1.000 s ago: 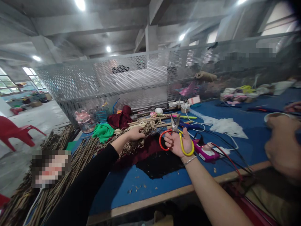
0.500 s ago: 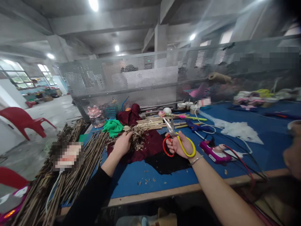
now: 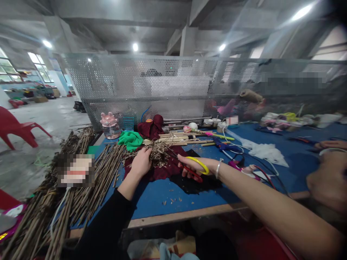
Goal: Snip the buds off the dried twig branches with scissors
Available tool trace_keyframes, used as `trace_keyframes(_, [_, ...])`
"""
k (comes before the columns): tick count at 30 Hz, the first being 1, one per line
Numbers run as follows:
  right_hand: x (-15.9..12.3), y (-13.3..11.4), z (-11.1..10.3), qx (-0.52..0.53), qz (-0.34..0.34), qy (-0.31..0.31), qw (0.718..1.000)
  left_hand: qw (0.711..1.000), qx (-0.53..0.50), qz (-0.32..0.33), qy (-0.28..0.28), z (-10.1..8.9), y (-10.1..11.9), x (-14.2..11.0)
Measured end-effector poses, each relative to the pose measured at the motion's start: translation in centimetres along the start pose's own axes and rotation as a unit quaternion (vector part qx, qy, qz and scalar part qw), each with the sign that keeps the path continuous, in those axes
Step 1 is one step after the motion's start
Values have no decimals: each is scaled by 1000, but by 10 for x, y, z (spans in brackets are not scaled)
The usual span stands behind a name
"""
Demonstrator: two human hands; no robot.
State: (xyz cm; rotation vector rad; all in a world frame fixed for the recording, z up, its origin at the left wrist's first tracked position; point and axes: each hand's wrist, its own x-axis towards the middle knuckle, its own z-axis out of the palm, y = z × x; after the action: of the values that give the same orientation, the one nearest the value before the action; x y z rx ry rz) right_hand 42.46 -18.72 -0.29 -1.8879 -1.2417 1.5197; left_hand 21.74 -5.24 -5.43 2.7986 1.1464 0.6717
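My left hand (image 3: 141, 163) is closed on a tangled bundle of dry twigs (image 3: 159, 153) lying on dark red cloth (image 3: 168, 169) on the blue table (image 3: 173, 202). My right hand (image 3: 193, 166) grips scissors (image 3: 191, 167) with one yellow and one red handle loop. The blades point left into the twig bundle, close to my left hand. A black cloth (image 3: 197, 184) lies under my right wrist, which wears a thin bracelet.
A long pile of dry sticks (image 3: 67, 195) covers the table's left end. Green cloth (image 3: 130, 139), a pink bottle (image 3: 110, 125), a pink glue gun (image 3: 245, 168) with cables and white plastic (image 3: 264, 151) lie farther back. Perforated metal screen (image 3: 173, 86) behind. Another person's hand (image 3: 326, 180) is at right.
My right hand turned over and swung the scissors left, from upright to pointing into the twig bundle. My left hand stayed on the twigs. The view shifted slightly left.
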Motion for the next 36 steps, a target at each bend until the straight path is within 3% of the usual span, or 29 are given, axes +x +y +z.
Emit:
trace_keyframes(8, [41,-21,6,41,55,-29,997,998,-25,24,-44,-9,3,-5])
trace_keyframes(15, [45,-12,15,25,18,-16,999,993,7,47,-105,-13,-1,-5])
trace_keyframes(25, [49,-2,25,-89,20,66,994,991,39,70,-108,-11,-4,-5])
trace_keyframes(36, [48,2,24,-93,7,45,995,992,0,63,-112,-9,-15,-4])
